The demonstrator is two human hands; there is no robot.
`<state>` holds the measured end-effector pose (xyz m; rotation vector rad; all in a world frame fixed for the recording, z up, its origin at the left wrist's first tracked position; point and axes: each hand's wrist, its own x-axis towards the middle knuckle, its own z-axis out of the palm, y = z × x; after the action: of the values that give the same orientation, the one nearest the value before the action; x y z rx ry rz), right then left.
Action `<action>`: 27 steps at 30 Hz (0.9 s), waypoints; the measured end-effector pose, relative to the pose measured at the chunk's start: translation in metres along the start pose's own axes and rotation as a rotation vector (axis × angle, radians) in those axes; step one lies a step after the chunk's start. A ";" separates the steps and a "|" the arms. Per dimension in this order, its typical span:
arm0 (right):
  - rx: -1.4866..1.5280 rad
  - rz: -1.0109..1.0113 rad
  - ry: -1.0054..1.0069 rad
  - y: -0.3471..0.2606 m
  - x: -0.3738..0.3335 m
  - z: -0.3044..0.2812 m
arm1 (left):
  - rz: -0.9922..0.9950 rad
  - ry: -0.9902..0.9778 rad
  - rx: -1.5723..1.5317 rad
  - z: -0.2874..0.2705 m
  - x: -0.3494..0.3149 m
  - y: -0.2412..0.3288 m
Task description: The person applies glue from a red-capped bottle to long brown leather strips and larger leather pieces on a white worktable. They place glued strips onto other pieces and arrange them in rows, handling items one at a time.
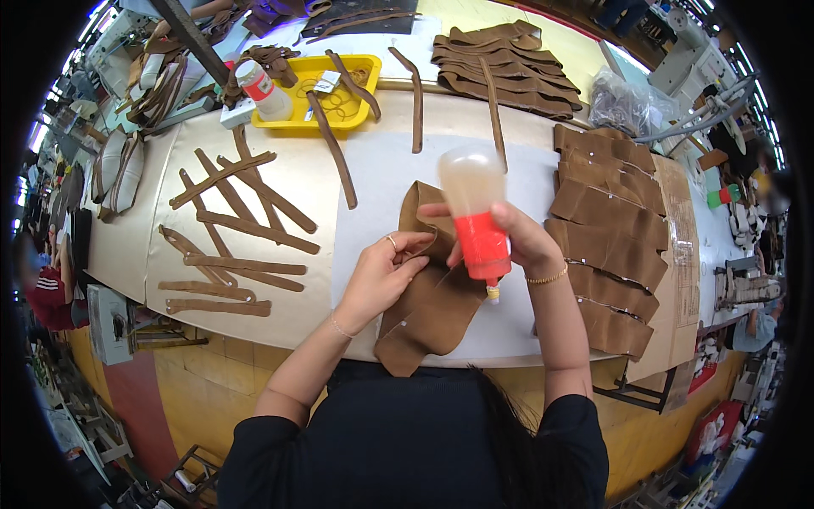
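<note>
A brown piece of leather-like material lies in front of me, its lower end at the table's near edge. My left hand is closed on its upper left part, with thumb and fingers pinching a folded edge. In my right hand is a squeeze bottle, clear with a red band. The bottle is upside down over the piece's right side, nozzle pointing down beyond the material's edge. My right fingers reach behind the bottle and are partly hidden.
Brown strips lie crossed at left. Behind stands a yellow tray beside another squeeze bottle. Overlapping brown pieces lie on cardboard at right. A folded brown stack and a plastic bag sit at the back.
</note>
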<state>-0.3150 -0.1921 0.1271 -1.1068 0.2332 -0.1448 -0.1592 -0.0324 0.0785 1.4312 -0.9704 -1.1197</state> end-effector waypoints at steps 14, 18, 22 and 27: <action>-0.274 0.170 0.103 -0.027 0.012 -0.037 | -0.311 -0.098 0.015 0.018 -0.059 -0.043; -0.148 0.048 0.419 -0.044 -0.004 -0.042 | -0.467 -0.206 0.119 -0.010 -0.064 -0.028; -0.146 0.057 0.496 -0.050 -0.010 -0.049 | -0.240 0.034 -0.252 -0.045 -0.061 -0.008; -0.076 0.094 0.444 -0.046 -0.022 -0.051 | -0.047 0.073 -0.321 -0.090 -0.040 0.031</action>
<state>-0.3491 -0.2519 0.1490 -1.1281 0.6907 -0.2998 -0.0810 0.0227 0.1181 1.2288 -0.6736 -1.1896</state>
